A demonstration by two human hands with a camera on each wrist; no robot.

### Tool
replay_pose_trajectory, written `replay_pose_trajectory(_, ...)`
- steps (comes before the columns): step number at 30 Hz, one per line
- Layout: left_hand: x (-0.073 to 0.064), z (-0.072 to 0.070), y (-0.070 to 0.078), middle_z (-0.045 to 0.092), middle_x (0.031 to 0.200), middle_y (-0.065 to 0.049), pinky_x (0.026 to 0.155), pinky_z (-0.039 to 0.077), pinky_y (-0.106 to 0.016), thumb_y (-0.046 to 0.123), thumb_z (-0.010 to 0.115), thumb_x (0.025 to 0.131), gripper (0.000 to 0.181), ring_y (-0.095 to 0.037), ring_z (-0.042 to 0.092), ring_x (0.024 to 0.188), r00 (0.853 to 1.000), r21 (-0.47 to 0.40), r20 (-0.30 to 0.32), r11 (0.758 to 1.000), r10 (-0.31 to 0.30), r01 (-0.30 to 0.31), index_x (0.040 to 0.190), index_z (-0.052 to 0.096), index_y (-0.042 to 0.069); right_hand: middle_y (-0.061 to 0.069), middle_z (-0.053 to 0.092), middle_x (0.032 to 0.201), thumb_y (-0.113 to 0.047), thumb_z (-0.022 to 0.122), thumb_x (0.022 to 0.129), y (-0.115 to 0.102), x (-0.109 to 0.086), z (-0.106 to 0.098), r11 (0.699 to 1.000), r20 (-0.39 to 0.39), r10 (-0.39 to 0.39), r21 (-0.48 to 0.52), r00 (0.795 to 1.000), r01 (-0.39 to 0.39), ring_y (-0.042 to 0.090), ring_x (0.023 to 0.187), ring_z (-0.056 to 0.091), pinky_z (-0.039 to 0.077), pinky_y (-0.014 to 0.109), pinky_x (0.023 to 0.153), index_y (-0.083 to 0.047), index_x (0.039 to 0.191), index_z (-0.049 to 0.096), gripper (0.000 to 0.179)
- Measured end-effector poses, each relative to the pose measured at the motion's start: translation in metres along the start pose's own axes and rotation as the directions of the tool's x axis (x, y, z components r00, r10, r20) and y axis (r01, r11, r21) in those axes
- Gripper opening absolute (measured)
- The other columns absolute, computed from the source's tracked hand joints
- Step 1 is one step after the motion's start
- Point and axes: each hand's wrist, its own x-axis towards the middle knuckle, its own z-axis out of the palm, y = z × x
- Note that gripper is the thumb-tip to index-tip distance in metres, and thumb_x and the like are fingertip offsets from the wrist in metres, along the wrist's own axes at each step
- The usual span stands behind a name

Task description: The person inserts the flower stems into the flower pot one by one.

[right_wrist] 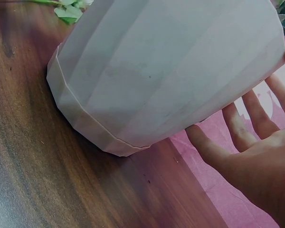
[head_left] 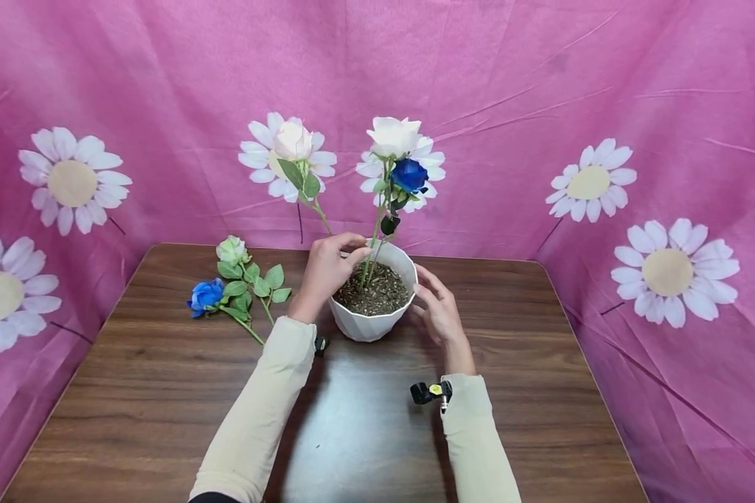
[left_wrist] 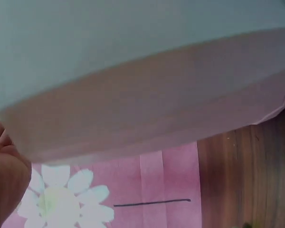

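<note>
A white faceted flowerpot [head_left: 371, 328] with dark soil [head_left: 380, 290] stands at the table's middle. A white rose [head_left: 395, 136] and a dark blue rose [head_left: 410, 175] rise from it. My left hand [head_left: 330, 272] is over the pot's left rim, thumb and fingers curled at the stem of a pale pink rose [head_left: 292, 142] that leans left. That stem's lower end is hidden by the hand. My right hand [head_left: 440, 311] rests its extended, spread fingers [right_wrist: 237, 126] against the pot's right side. The pot wall [left_wrist: 133, 95] fills most of the left wrist view.
Left of the pot, a blue rose [head_left: 206, 296] and a greenish-white rose [head_left: 231, 249] with leafy stems lie on the brown wooden table [head_left: 503, 433]. Behind and beside the table hangs a pink cloth [head_left: 491, 70] printed with large daisies.
</note>
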Motion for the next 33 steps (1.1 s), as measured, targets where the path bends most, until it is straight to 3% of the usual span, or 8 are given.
replay_pose_trajectory(6, -0.01, -0.01, -0.008, 0.077, 0.097, -0.013, 0.077, 0.061, -0.038, 0.01, 0.08, 0.088, 0.019, -0.026, 0.074, 0.084, 0.997, -0.046, -0.073, 0.999, -0.029, 0.026, 0.104, 0.076, -0.001, 0.013, 0.049, 0.14, 0.0, 0.051, 0.101, 0.002, 0.001, -0.002, 1.0, 0.004, 0.007, 0.006, 1.0, -0.007, 0.02, 0.113, 0.056, 0.056, 0.04, 0.09, 0.003, 0.152, 0.04, 0.052)
replay_pose_trajectory(10, -0.017, -0.021, -0.017, 0.077, 0.094, -0.011, 0.077, 0.058, -0.034, 0.007, 0.08, 0.088, 0.019, -0.024, 0.072, 0.082, 0.992, -0.072, -0.11, 0.996, -0.068, 0.061, 0.105, 0.076, 0.0, 0.013, 0.048, 0.141, 0.001, 0.05, 0.102, 0.002, 0.001, -0.003, 1.0, 0.002, 0.014, 0.005, 1.0, -0.014, 0.021, 0.116, 0.055, 0.056, 0.041, 0.091, 0.003, 0.152, 0.039, 0.052)
replay_pose_trajectory(18, -0.028, -0.04, -0.031, 0.076, 0.096, -0.013, 0.075, 0.054, -0.019, 0.011, 0.079, 0.09, 0.02, -0.024, 0.071, 0.082, 0.975, -0.111, -0.149, 0.982, -0.167, 0.151, 0.107, 0.076, 0.001, 0.01, 0.05, 0.138, 0.0, 0.049, 0.102, -0.001, 0.0, -0.002, 1.0, -0.01, 0.015, -0.002, 1.0, -0.015, 0.023, 0.117, 0.054, 0.052, 0.048, 0.095, 0.003, 0.152, 0.039, 0.051)
replay_pose_trajectory(22, -0.034, -0.049, -0.035, 0.076, 0.098, -0.015, 0.077, 0.057, -0.021, 0.008, 0.079, 0.089, 0.02, -0.023, 0.072, 0.084, 0.966, -0.131, -0.16, 0.975, -0.202, 0.182, 0.108, 0.076, 0.0, 0.011, 0.05, 0.138, 0.0, 0.05, 0.102, -0.001, 0.001, -0.002, 1.0, -0.006, 0.009, -0.004, 1.0, -0.009, 0.025, 0.118, 0.053, 0.054, 0.044, 0.093, 0.004, 0.152, 0.038, 0.052)
replay_pose_trajectory(27, -0.044, -0.063, -0.047, 0.076, 0.103, -0.015, 0.083, 0.058, -0.035, 0.009, 0.079, 0.09, 0.022, -0.02, 0.071, 0.09, 0.946, -0.098, -0.192, 0.964, -0.262, 0.247, 0.11, 0.077, 0.001, 0.013, 0.048, 0.141, 0.0, 0.049, 0.102, 0.0, 0.002, -0.001, 1.0, 0.002, 0.012, -0.003, 1.0, -0.012, 0.024, 0.119, 0.053, 0.051, 0.049, 0.097, 0.004, 0.152, 0.038, 0.051)
replay_pose_trajectory(29, -0.049, -0.07, -0.053, 0.076, 0.104, -0.015, 0.08, 0.057, -0.033, 0.01, 0.078, 0.09, 0.022, -0.016, 0.07, 0.09, 0.932, -0.085, -0.202, 0.954, -0.3, 0.289, 0.11, 0.077, 0.001, 0.013, 0.048, 0.142, 0.0, 0.049, 0.102, 0.0, 0.002, -0.001, 1.0, 0.006, 0.013, -0.002, 1.0, -0.013, 0.024, 0.119, 0.053, 0.05, 0.051, 0.098, 0.003, 0.153, 0.038, 0.052)
replay_pose_trajectory(33, -0.061, -0.083, -0.064, 0.074, 0.108, -0.018, 0.07, 0.055, -0.017, 0.01, 0.076, 0.092, 0.024, -0.001, 0.066, 0.08, 0.9, -0.103, -0.2, 0.922, -0.387, 0.374, 0.114, 0.075, -0.001, 0.013, 0.048, 0.142, 0.0, 0.049, 0.102, 0.001, 0.001, -0.001, 1.0, 0.009, 0.013, -0.002, 1.0, -0.013, 0.025, 0.118, 0.053, 0.054, 0.046, 0.094, 0.003, 0.153, 0.038, 0.052)
